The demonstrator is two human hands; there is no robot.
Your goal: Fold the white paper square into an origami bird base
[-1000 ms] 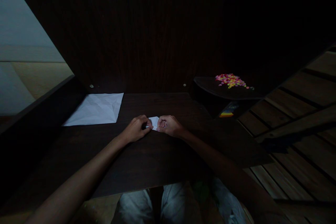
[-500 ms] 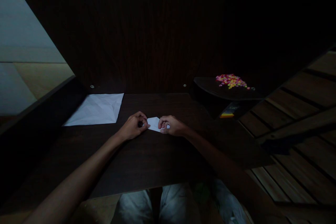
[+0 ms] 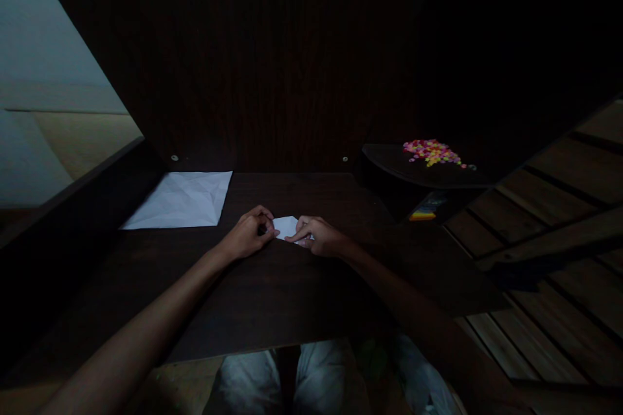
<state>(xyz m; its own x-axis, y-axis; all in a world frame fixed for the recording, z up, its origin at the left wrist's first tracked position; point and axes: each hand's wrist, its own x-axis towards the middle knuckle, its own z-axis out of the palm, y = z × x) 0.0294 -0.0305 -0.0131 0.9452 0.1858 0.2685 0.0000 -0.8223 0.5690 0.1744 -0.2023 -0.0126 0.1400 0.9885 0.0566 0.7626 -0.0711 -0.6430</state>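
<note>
A small folded piece of white paper lies on the dark wooden desk between my two hands. My left hand is curled, its fingertips pinching the paper's left edge. My right hand rests on the paper's right part, its forefinger stretched leftward and pressed flat along the near edge. Most of the paper is hidden under the fingers.
A larger creased white sheet lies at the desk's back left. A heap of small colourful bits sits on a dark side shelf at the right, a striped coloured object below it. A dark back panel rises behind. Wooden floor slats run on the right.
My right hand has uncurled and slid its forefinger leftward along the small paper's near edge. The left hand has barely moved. The camera has shifted slightly.
</note>
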